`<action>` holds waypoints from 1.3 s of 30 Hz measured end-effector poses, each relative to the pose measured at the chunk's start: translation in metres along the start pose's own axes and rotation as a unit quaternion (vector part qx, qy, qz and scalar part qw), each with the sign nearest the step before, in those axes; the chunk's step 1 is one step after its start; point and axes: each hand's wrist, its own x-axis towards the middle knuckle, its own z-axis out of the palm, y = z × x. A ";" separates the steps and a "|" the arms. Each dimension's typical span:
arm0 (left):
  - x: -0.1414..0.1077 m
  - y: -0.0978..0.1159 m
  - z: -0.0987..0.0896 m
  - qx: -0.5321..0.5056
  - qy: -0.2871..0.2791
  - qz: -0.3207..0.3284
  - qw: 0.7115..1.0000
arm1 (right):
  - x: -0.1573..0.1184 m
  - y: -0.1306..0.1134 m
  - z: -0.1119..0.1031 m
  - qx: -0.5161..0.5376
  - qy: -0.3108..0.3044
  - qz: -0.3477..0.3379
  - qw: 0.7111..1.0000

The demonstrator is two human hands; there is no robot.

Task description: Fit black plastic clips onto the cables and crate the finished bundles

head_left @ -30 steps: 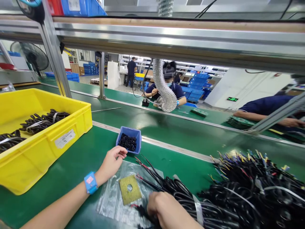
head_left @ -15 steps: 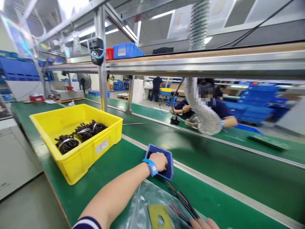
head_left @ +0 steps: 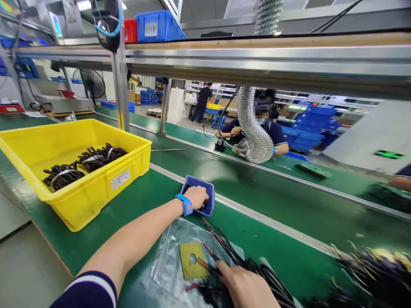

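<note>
Fingers of the left hand [head_left: 196,196] dip into a small blue bin [head_left: 210,207], their grip hidden (I cannot tell whether they hold anything). Those of the right hand [head_left: 247,285] pinch a black cable [head_left: 212,268], its end above a yellow pad [head_left: 186,262] on a plastic bag [head_left: 165,262].

A blue wristband [head_left: 187,205] is worn on the left arm [head_left: 141,239]; the navy sleeve [head_left: 85,296] is banded in white.
</note>
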 end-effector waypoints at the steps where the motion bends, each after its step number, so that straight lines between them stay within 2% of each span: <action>1: 0.000 0.000 0.001 -0.007 0.007 0.002 1.000 | 0.001 -0.002 -0.002 -0.019 -0.007 0.011 1.000; 9: 0.001 0.010 0.007 -0.070 0.050 -0.012 0.996 | 0.005 -0.013 -0.010 -0.042 0.007 0.009 0.999; 14: -0.007 0.019 -0.010 -0.137 0.122 -0.035 0.982 | 0.004 -0.021 -0.008 -0.046 -0.001 0.029 0.999; 17: -0.031 0.025 -0.025 -0.191 0.165 -0.045 0.966 | 0.003 -0.021 -0.009 -0.045 0.003 0.060 0.997; 19: -0.055 0.029 -0.028 -0.228 0.175 -0.048 0.957 | 0.004 -0.021 -0.012 -0.044 0.027 0.080 0.995; 23: -0.103 0.029 -0.007 -0.284 0.154 -0.047 0.945 | 0.007 -0.021 -0.016 -0.037 0.083 0.061 0.994; 26: -0.119 0.025 0.016 -0.309 0.134 -0.057 0.940 | 0.009 -0.025 -0.015 -0.029 0.052 0.026 0.998; 30: -0.116 0.018 0.033 -0.338 0.111 -0.067 0.932 | 0.010 -0.030 -0.015 -0.012 -0.021 0.017 1.000; 35: -0.117 0.015 0.026 -0.345 0.097 -0.053 0.932 | 0.016 -0.030 -0.019 0.011 -0.084 0.005 0.996; 37: -0.122 0.014 0.019 -0.268 0.110 -0.028 0.957 | 0.019 -0.029 -0.021 0.013 -0.099 0.013 0.995; 39: -0.127 0.015 0.011 -0.141 0.108 0.010 0.984 | 0.022 -0.028 -0.024 0.014 -0.116 0.024 0.993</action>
